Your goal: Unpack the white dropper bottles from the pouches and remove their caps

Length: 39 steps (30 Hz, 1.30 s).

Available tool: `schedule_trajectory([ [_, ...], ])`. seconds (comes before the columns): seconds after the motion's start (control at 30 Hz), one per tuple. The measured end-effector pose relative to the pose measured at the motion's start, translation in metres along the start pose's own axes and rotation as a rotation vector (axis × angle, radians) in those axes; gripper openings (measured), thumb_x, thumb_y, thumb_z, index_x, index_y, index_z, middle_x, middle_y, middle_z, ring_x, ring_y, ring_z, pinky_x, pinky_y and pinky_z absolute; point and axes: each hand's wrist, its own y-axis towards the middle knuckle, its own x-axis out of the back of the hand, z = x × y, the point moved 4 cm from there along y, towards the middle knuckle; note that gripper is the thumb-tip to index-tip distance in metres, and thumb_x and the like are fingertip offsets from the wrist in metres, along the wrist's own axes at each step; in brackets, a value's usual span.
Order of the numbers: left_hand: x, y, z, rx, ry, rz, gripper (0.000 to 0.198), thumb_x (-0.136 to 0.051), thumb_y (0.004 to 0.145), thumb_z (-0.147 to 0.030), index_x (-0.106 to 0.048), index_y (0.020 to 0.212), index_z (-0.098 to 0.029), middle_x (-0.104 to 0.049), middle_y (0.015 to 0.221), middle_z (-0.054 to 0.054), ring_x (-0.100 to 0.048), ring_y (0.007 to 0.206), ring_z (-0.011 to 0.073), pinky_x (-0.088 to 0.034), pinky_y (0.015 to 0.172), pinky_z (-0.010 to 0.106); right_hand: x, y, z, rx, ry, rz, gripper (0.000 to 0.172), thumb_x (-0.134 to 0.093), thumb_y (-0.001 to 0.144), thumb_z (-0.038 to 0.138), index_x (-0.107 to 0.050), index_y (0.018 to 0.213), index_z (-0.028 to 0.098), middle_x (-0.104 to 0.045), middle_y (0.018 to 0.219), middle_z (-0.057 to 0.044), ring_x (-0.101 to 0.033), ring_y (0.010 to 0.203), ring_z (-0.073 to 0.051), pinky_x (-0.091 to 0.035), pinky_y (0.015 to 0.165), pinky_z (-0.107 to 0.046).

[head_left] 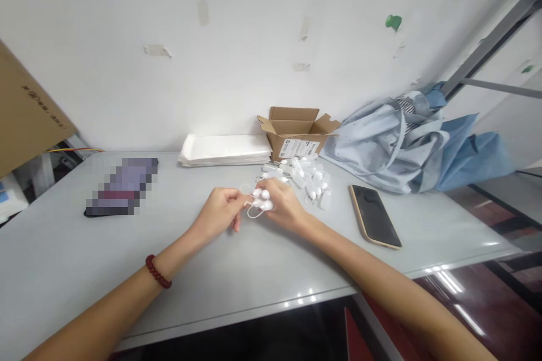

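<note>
Several small white plastic bottles with looped cords point(261, 198) are bunched in my right hand point(283, 203), their rounded white tips facing me. My left hand point(224, 207) meets them from the left, thumb and forefinger pinched at a thin white cord loop. What exactly sits between those fingertips is too small to make out. Just beyond my right hand lies a loose pile of similar translucent white bottles point(301, 172) on the grey table point(203, 287). A dark red beaded bracelet point(158, 271) circles my left wrist.
An open cardboard box point(294, 144) stands behind the pile, beside a stack of flat white paper bags point(226, 149). On the right lie a phone point(375, 216) and light blue cloth bags point(381, 141). A pixelated device point(122, 187) rests on the left. A wall backs the table.
</note>
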Motion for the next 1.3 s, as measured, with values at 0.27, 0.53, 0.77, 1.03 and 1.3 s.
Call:
schedule_trajectory([
  [0.27, 0.01, 0.0, -0.004, -0.204, 0.205, -0.121, 0.022, -0.061, 0.079, -0.038, -0.062, 0.089, -0.017, -0.069, 0.082, 0.003, -0.065, 0.071, 0.0164, -0.049, 0.063, 0.026, 0.0, -0.001, -0.003, -0.002, -0.061, -0.007, 0.026, -0.058, 0.076, 0.012, -0.052, 0.1, 0.019, -0.062, 0.094, -0.01, -0.058, 0.085, -0.021, -0.046, 0.071, -0.031],
  [0.53, 0.009, -0.003, -0.009, -0.385, 0.453, -0.128, 0.019, -0.055, 0.084, -0.032, -0.066, 0.088, -0.017, -0.068, 0.081, 0.005, -0.061, 0.074, 0.0173, -0.048, 0.067, 0.027, 0.001, 0.001, -0.007, -0.125, 0.033, 0.053, 0.026, -0.06, 0.073, 0.015, -0.053, 0.097, 0.02, -0.064, 0.092, -0.007, -0.06, 0.081, -0.019, -0.045, 0.071, -0.03],
  [0.77, 0.007, 0.007, 0.007, -0.024, -0.006, -0.084, 0.02, -0.058, 0.077, -0.032, -0.066, 0.077, -0.013, -0.058, 0.054, -0.001, -0.052, 0.046, 0.0117, -0.044, 0.049, 0.025, -0.003, -0.001, -0.006, -0.084, -0.04, 0.067, 0.029, -0.058, 0.072, 0.01, -0.052, 0.099, 0.019, -0.064, 0.095, -0.01, -0.059, 0.085, -0.021, -0.045, 0.072, -0.03],
  [1.03, 0.015, 0.01, 0.005, -0.166, 0.115, -0.064, 0.041, -0.066, 0.074, -0.038, -0.062, 0.109, -0.017, -0.068, 0.095, 0.008, -0.064, 0.079, 0.019, -0.052, 0.063, 0.029, 0.001, 0.003, -0.006, -0.244, 0.207, 0.076, 0.027, -0.064, 0.068, 0.017, -0.055, 0.093, 0.019, -0.063, 0.076, 0.0, -0.055, 0.065, -0.013, -0.041, 0.061, -0.023],
  [1.3, 0.012, 0.005, 0.0, -0.186, 0.264, 0.016, 0.026, -0.053, 0.082, -0.038, -0.066, 0.087, -0.016, -0.065, 0.067, 0.002, -0.062, 0.057, 0.0161, -0.047, 0.056, 0.026, 0.003, 0.004, -0.002, -0.299, 0.298, 0.101, 0.025, -0.065, 0.066, 0.022, -0.057, 0.089, 0.019, -0.061, 0.074, 0.003, -0.053, 0.064, -0.012, -0.039, 0.059, -0.022],
])
